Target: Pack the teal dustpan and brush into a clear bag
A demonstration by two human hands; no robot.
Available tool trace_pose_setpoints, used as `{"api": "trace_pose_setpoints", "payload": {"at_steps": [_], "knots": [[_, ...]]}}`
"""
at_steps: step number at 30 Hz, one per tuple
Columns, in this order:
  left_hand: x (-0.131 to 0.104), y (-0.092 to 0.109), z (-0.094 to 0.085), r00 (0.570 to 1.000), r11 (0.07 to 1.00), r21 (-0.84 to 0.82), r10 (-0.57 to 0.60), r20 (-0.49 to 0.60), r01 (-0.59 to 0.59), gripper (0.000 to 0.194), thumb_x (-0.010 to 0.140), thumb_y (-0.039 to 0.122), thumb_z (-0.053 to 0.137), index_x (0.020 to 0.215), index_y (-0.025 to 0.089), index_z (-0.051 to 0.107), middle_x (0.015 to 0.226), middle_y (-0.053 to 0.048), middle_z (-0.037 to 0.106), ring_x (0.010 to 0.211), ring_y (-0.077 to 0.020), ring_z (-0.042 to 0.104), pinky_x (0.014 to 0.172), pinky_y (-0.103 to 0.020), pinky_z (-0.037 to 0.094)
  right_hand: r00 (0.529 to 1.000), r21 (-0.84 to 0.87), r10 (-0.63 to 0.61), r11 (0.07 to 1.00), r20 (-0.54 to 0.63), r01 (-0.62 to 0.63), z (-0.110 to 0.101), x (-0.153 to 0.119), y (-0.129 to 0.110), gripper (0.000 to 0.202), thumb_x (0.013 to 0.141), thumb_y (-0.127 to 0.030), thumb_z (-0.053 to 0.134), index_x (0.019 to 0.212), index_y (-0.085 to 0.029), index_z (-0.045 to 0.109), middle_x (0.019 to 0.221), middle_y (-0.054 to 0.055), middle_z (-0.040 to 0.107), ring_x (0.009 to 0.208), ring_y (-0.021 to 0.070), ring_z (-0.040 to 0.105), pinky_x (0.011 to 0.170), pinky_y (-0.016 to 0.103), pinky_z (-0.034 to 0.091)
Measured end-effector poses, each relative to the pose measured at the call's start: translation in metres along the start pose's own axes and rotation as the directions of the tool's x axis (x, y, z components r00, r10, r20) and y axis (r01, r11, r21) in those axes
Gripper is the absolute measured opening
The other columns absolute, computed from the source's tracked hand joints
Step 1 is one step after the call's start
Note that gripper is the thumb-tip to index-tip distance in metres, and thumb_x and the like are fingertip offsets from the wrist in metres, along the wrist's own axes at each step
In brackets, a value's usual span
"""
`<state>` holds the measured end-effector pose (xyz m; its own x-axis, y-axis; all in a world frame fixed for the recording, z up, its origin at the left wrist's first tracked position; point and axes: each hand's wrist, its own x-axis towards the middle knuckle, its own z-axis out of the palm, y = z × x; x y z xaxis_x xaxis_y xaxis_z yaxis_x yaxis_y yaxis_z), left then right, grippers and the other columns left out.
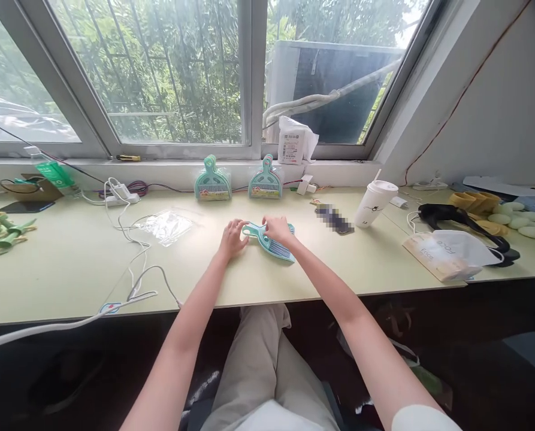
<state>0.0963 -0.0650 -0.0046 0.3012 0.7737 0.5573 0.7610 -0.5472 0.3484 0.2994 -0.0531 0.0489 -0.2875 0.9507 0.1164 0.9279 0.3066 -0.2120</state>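
A small teal dustpan (271, 244) lies on the table before me, its handle pointing left. Nested in it is a matching hand brush (281, 248) with bluish bristles that fan out toward the right. My left hand (233, 240) rests at the handle end, thumb and fingers curled around the dustpan's looped tip. From above, my right hand (277, 230) pinches the set near where the brush handle meets its head; its fingertips partly hide the grip. Two similar dustpan-and-brush sets in clear wrapping, a left one (212, 179) and a right one (266, 178), stand against the wall.
Left of my hands lie a crumpled clear plastic wrapper (166, 227) and white cables (144, 257). A phone-like blurred item (334, 218) and a white cup with a straw (375, 205) are on the right. Farther right sits a tissue pack (447, 254).
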Motion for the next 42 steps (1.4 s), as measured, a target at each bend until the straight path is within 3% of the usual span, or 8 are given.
{"api": "trace_pose_setpoints", "payload": {"at_steps": [7,12,28,33,36,37,39,42], "knots": [[0.0,-0.01,0.002,0.986,0.983,0.109,0.142,0.084,-0.151,0.043,0.085,0.012,0.055,0.127,0.021,0.056,0.126,-0.011,0.06,0.117,-0.0267,0.054,0.095,-0.039,0.047,0.998,0.082,-0.063,0.995,-0.011,0.063,0.006,-0.012,0.004,0.024,0.082,-0.022,0.071,0.102,-0.023,0.058,0.095,-0.001,0.077,0.095,0.0196,0.066,0.086,0.033,0.032],[0.003,-0.001,0.002,0.922,0.902,0.238,0.306,0.235,-0.36,0.04,0.087,0.0,0.043,0.114,0.02,0.065,0.119,-0.012,0.064,0.113,-0.0259,0.057,0.094,-0.039,0.045,0.996,0.036,-0.09,0.995,-0.007,0.09,0.01,-0.002,0.005,0.021,0.081,-0.018,0.072,0.098,-0.023,0.06,0.091,-0.001,0.077,0.096,0.0197,0.067,0.085,0.032,0.034],[0.005,0.008,0.007,0.952,0.929,0.269,0.191,0.239,-0.254,0.04,0.082,-0.002,0.045,0.105,0.019,0.071,0.103,-0.01,0.072,0.098,-0.0237,0.065,0.084,-0.035,0.051,0.987,-0.085,-0.145,0.985,0.067,0.151,0.001,0.004,-0.001,0.026,0.08,-0.015,0.072,0.104,-0.022,0.063,0.094,0.0,0.077,0.095,0.0177,0.068,0.073,0.025,0.039],[0.002,0.002,0.007,0.986,0.971,0.176,0.157,0.057,-0.165,0.047,0.079,-0.002,0.048,0.112,0.024,0.069,0.109,-0.011,0.07,0.109,-0.0258,0.062,0.098,-0.044,0.048,0.984,-0.074,-0.175,0.981,0.041,0.178,0.002,0.005,-0.001,0.032,0.081,-0.012,0.067,0.11,-0.025,0.06,0.098,0.0,0.076,0.097,0.0172,0.068,0.076,0.024,0.039],[0.009,0.008,0.009,0.96,0.988,-0.068,-0.149,-0.239,0.136,0.058,0.079,0.01,0.06,0.134,0.025,0.054,0.138,-0.016,0.055,0.13,-0.0325,0.048,0.106,-0.054,0.04,0.993,0.063,-0.116,0.991,0.003,0.115,0.0,0.012,0.001,0.023,0.082,-0.021,0.07,0.102,-0.026,0.061,0.105,-0.003,0.075,0.101,0.0164,0.068,0.074,0.023,0.042],[0.013,0.012,0.01,0.921,0.945,-0.228,-0.291,-0.258,0.234,0.062,0.079,0.017,0.063,0.139,0.024,0.048,0.144,-0.017,0.049,0.133,-0.0337,0.046,0.105,-0.054,0.041,0.997,0.103,-0.071,0.992,-0.038,0.075,-0.001,0.016,0.0,0.021,0.082,-0.023,0.07,0.101,-0.026,0.06,0.106,-0.003,0.075,0.101,0.0164,0.068,0.074,0.023,0.043],[0.025,0.02,0.014,0.873,0.743,-0.561,-0.483,-0.072,0.364,0.063,0.081,0.03,0.065,0.14,0.022,0.045,0.14,-0.018,0.052,0.127,-0.0329,0.052,0.098,-0.05,0.048,0.989,0.186,0.021,0.983,-0.143,0.006,0.0,0.027,-0.003,0.02,0.085,-0.027,0.067,0.103,-0.025,0.059,0.108,-0.001,0.074,0.1,0.0164,0.068,0.077,0.024,0.045],[0.044,0.024,0.023,0.864,0.383,-0.791,-0.37,0.342,0.477,0.057,0.078,0.038,0.069,0.13,0.021,0.053,0.117,-0.013,0.066,0.105,-0.0271,0.065,0.084,-0.038,0.054,0.962,0.345,0.1,0.939,-0.255,-0.006,0.007,0.044,-0.006,0.02,0.089,-0.026,0.059,0.109,-0.024,0.057,0.109,0.002,0.072,0.099,0.015,0.067,0.082,0.024,0.047]]}}
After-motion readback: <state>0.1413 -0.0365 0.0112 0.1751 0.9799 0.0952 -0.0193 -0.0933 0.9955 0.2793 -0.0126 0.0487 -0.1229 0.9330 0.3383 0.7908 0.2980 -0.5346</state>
